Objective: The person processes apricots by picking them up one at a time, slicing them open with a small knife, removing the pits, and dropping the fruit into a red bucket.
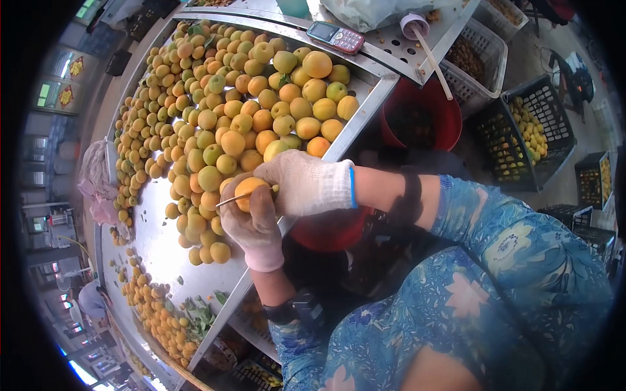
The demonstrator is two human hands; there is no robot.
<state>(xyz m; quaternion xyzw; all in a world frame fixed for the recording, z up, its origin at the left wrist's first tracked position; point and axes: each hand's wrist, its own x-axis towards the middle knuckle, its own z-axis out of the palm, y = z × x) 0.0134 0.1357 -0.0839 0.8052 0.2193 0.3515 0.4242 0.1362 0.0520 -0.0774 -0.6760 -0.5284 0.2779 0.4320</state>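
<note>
My left hand (pixel 254 225), in a pale glove with a pink cuff, is closed around an orange-yellow apricot (pixel 244 189). My right hand (pixel 293 182), in a whitish glove with a blue edge, is closed up against the left one. A thin metal blade (pixel 228 200) lies across the front of the fruit. It passes behind my left thumb, and its grip end seems to sit in my right hand, mostly hidden. Just beyond both hands, many loose apricots (pixel 233 143) in yellow, orange and green cover the metal tray table (pixel 153 215).
A mobile phone (pixel 335 38) rests on the table's far ledge near a purple cup (pixel 415 26) with a stick. Below the edge stands a red bucket (pixel 450 120). Crates (pixel 502 146) stand at right. Leaves (pixel 199 316) lie among more fruit lower left.
</note>
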